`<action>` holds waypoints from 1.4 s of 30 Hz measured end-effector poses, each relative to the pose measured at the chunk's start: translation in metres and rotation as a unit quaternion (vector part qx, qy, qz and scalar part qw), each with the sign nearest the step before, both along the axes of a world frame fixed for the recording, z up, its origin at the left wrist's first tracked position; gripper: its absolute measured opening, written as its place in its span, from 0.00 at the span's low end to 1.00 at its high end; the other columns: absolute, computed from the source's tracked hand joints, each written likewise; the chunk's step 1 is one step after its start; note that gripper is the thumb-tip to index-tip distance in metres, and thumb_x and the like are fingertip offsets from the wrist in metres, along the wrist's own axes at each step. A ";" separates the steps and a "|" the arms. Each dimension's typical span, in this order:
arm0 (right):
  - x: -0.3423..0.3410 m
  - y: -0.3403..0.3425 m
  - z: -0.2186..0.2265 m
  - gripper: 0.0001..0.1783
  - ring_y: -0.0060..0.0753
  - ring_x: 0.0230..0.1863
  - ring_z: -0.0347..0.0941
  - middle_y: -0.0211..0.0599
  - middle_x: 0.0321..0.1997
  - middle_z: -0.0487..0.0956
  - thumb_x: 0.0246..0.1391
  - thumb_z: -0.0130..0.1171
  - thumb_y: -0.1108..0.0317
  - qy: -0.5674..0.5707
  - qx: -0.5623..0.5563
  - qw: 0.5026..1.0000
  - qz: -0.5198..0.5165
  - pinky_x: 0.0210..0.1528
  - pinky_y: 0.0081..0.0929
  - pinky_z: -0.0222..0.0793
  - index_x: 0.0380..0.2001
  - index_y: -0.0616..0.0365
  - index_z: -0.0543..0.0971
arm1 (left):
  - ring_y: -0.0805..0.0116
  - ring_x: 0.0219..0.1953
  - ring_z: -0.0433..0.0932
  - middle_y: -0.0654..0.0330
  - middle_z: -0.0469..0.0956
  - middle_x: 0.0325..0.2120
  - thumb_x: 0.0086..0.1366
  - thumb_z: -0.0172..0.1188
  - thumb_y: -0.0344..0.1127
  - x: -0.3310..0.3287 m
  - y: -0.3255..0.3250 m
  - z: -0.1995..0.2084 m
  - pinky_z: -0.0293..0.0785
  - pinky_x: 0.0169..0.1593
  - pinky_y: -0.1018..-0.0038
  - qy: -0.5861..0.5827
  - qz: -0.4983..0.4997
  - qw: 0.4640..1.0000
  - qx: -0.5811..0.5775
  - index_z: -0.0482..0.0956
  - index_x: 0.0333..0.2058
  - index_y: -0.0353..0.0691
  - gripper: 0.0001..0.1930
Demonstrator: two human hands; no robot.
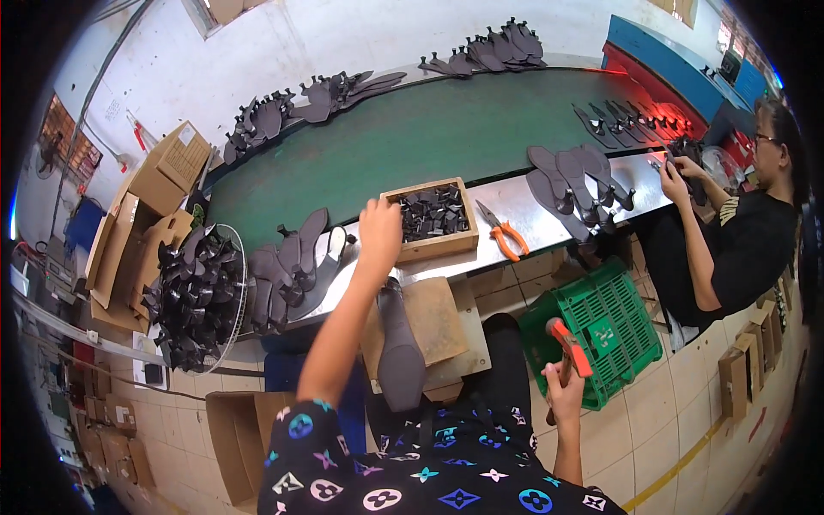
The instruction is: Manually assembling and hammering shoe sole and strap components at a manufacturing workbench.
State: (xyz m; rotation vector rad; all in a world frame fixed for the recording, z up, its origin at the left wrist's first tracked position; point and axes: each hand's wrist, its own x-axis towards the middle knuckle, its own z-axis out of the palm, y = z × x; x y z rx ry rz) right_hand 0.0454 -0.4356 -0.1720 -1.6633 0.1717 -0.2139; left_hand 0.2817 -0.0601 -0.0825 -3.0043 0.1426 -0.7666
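My left hand (380,227) is at the left end of a wooden box (439,249) of small black pieces (432,212). Its fingers are bent in, and anything they hold is hidden. My right hand (563,393) is closed round the handle of a hammer (570,347) with a red-orange head, raised over the green crate's near side. Between my arms a dark grey shoe sole (400,352) lies lengthwise on a worn tan block (438,322), its wide end toward me. Pliers (505,233) with orange handles lie right of the box.
A wire basket (241,296) piled with black heels stands left, near cardboard boxes (172,167). Heeled soles lie along the green belt (369,146) and metal ledge. A green crate (614,335) sits on the floor at right; beyond it a co-worker (742,232) handles a piece.
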 end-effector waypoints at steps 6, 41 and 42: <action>0.024 0.012 0.026 0.08 0.15 0.27 0.71 0.29 0.25 0.78 0.59 0.63 0.70 0.057 -0.015 0.997 0.056 0.32 0.20 0.66 0.29 0.64 0.78 | 0.55 0.44 0.80 0.55 0.84 0.31 0.55 0.62 0.29 0.052 -0.027 0.000 0.75 0.43 0.65 0.164 0.031 0.972 0.167 0.86 0.30 0.42 0.06; 0.077 0.156 0.149 0.14 0.12 0.18 0.69 0.58 0.55 0.78 0.53 0.66 0.78 -0.042 0.169 0.916 0.361 0.16 0.11 0.61 0.43 0.66 0.79 | 0.81 0.30 0.74 0.63 0.78 0.31 0.68 0.61 0.35 -0.225 -0.066 0.059 0.68 0.27 0.85 0.187 -0.141 0.207 -0.950 0.78 0.43 0.34 0.10; 0.078 0.156 0.143 0.12 0.13 0.17 0.68 0.55 0.52 0.79 0.53 0.64 0.81 -0.027 0.174 0.916 0.359 0.15 0.12 0.61 0.41 0.66 0.78 | 0.80 0.31 0.75 0.63 0.78 0.32 0.69 0.61 0.36 -0.223 -0.066 0.056 0.70 0.29 0.83 0.189 -0.133 0.246 -0.941 0.78 0.43 0.34 0.11</action>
